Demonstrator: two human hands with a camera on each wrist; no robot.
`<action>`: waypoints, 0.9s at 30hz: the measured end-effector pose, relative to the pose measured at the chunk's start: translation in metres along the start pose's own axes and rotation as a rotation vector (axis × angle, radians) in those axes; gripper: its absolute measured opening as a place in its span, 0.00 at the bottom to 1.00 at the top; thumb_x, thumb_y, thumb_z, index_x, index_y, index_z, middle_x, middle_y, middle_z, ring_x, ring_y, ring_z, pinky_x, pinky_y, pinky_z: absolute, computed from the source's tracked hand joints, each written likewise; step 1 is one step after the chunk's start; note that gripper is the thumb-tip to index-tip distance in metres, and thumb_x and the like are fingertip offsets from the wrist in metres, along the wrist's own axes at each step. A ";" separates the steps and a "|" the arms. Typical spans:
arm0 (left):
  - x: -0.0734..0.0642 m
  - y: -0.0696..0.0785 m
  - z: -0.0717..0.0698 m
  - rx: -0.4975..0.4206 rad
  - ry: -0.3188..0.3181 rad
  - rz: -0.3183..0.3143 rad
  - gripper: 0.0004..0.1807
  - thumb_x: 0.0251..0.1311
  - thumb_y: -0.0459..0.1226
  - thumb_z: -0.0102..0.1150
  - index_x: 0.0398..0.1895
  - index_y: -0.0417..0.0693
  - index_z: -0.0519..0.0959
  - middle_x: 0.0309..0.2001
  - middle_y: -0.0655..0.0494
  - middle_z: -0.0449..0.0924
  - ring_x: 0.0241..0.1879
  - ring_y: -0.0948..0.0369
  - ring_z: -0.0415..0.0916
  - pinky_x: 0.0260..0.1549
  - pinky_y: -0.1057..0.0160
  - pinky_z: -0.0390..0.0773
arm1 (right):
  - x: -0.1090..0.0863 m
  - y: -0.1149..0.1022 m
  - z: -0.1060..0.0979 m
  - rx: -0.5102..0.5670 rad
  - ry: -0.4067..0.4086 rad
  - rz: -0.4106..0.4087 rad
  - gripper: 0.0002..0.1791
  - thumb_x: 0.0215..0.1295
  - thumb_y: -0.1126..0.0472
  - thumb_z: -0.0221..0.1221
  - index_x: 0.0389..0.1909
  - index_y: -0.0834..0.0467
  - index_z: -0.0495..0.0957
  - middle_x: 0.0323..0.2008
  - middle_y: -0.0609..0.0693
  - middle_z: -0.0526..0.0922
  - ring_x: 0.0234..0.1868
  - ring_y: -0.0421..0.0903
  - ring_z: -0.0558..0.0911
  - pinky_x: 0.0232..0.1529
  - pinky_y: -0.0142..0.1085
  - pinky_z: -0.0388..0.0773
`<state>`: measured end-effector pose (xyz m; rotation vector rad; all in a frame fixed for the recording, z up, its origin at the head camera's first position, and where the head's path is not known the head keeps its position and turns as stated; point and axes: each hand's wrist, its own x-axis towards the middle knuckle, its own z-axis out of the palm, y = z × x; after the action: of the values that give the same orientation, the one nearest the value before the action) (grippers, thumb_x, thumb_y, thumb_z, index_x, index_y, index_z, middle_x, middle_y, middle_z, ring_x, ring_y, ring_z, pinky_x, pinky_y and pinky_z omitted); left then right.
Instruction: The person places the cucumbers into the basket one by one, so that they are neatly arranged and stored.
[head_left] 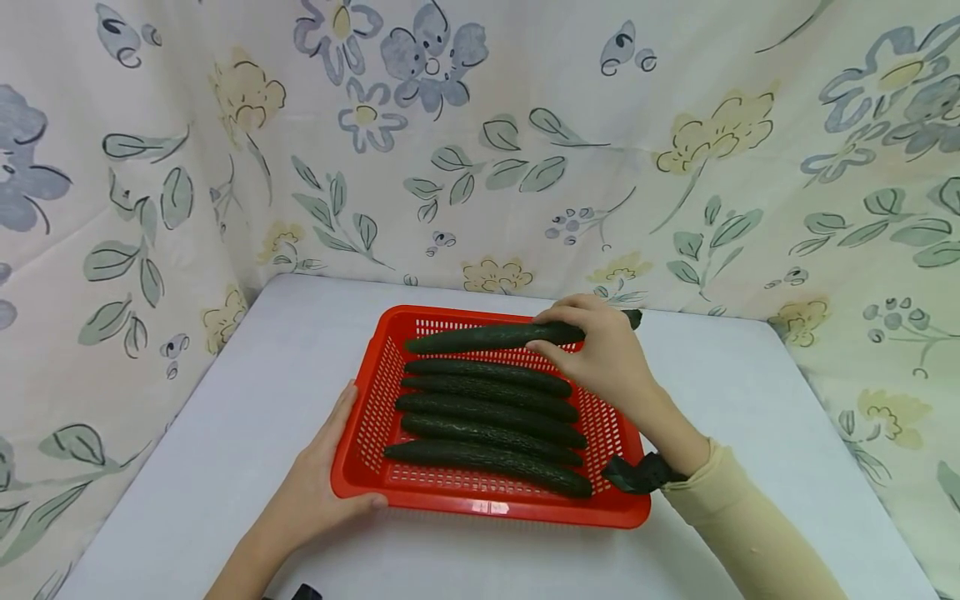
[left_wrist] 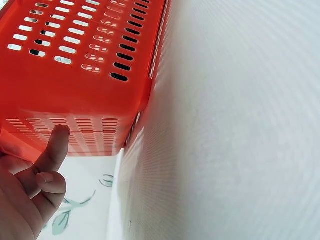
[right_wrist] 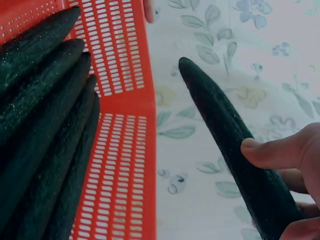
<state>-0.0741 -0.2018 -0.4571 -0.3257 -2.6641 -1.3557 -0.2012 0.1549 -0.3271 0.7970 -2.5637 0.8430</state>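
Observation:
In the head view, my right hand (head_left: pixel 603 354) holds a dark green cucumber (head_left: pixel 487 337) between thumb and fingers, above the back side of a red plastic basket (head_left: pixel 491 507). The right wrist view shows this cucumber (right_wrist: pixel 215 112) apart from the others, thumb along its side. Several more cucumbers (head_left: pixel 487 411) lie side by side in the basket, pointing left to right. My left hand (head_left: pixel 322 475) rests at the basket's front left corner, thumb along the front rim. In the left wrist view, extended fingers (left_wrist: pixel 57 145) touch the slotted wall of the basket (left_wrist: pixel 75 95).
The basket stands on a white-covered table (head_left: pixel 247 400). Behind and beside the table hangs a floral curtain (head_left: pixel 480 208). A dark strap (head_left: pixel 641 473) hangs at the right wrist, near the basket's front right corner.

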 end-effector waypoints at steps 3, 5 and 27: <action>0.000 0.000 0.000 -0.003 0.000 0.000 0.75 0.41 0.49 0.86 0.89 0.63 0.42 0.85 0.47 0.53 0.69 0.44 0.71 0.43 0.65 0.86 | 0.001 -0.004 0.006 -0.034 -0.056 0.012 0.16 0.58 0.55 0.79 0.45 0.56 0.91 0.47 0.54 0.88 0.52 0.55 0.84 0.51 0.52 0.84; 0.000 0.000 0.000 -0.004 -0.001 -0.001 0.75 0.41 0.49 0.85 0.89 0.63 0.42 0.85 0.47 0.53 0.69 0.43 0.72 0.43 0.64 0.87 | 0.001 -0.006 0.009 -0.047 -0.092 0.003 0.16 0.58 0.55 0.80 0.44 0.56 0.91 0.46 0.52 0.89 0.50 0.54 0.84 0.50 0.51 0.84; 0.000 0.000 0.000 -0.001 -0.006 -0.031 0.74 0.43 0.52 0.85 0.89 0.64 0.42 0.85 0.49 0.51 0.71 0.43 0.69 0.44 0.54 0.89 | -0.017 -0.040 0.041 -0.140 -0.462 -0.026 0.13 0.56 0.52 0.80 0.40 0.50 0.92 0.44 0.46 0.89 0.49 0.47 0.84 0.43 0.41 0.86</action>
<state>-0.0742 -0.2019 -0.4572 -0.2903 -2.6844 -1.3674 -0.1688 0.1095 -0.3496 1.0817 -2.9579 0.5063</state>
